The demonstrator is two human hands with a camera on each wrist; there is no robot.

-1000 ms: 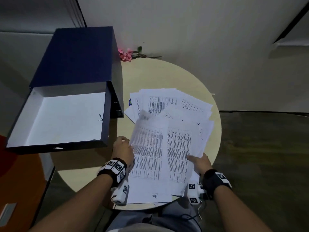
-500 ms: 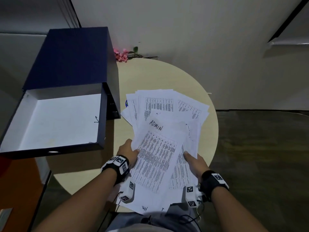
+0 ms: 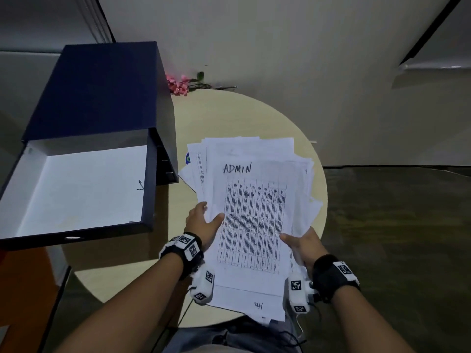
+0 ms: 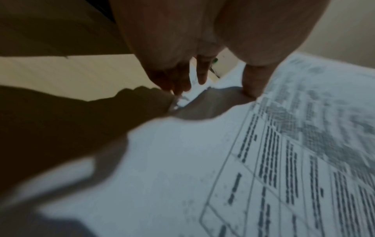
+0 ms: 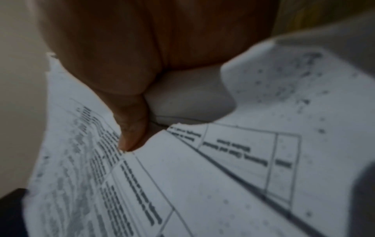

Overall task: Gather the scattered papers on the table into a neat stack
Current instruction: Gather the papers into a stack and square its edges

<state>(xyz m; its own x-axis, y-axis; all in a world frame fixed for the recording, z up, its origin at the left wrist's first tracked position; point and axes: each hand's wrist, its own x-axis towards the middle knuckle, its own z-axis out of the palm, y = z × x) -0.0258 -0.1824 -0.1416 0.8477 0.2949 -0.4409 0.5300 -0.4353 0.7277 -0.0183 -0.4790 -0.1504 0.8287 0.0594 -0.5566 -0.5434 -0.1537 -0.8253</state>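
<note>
A loose pile of printed papers (image 3: 254, 225) lies on the round beige table (image 3: 242, 115), its near end hanging over the table's front edge. The top sheet reads "ADMIN" above a dense table. My left hand (image 3: 209, 216) holds the pile's left edge, thumb on top; in the left wrist view the thumb (image 4: 253, 83) presses the papers (image 4: 202, 160) and the fingers (image 4: 178, 80) reach down past the edge. My right hand (image 3: 293, 240) grips the right edge; its thumb (image 5: 131, 131) lies on the papers (image 5: 202, 176), fingers hidden beneath. Sheets still fan out at the far left and right.
A dark blue box file (image 3: 102, 98) stands open at the left, its white inside (image 3: 76, 187) bare, overhanging the table's left side. Pink flowers (image 3: 178, 85) lie at the table's far edge by the wall. Dark floor (image 3: 395, 238) is to the right.
The "ADMIN" sheet has turned from slanted to square with the pile. The spread sheets have drawn closer together between my hands, which shifted along the pile's side edges.
</note>
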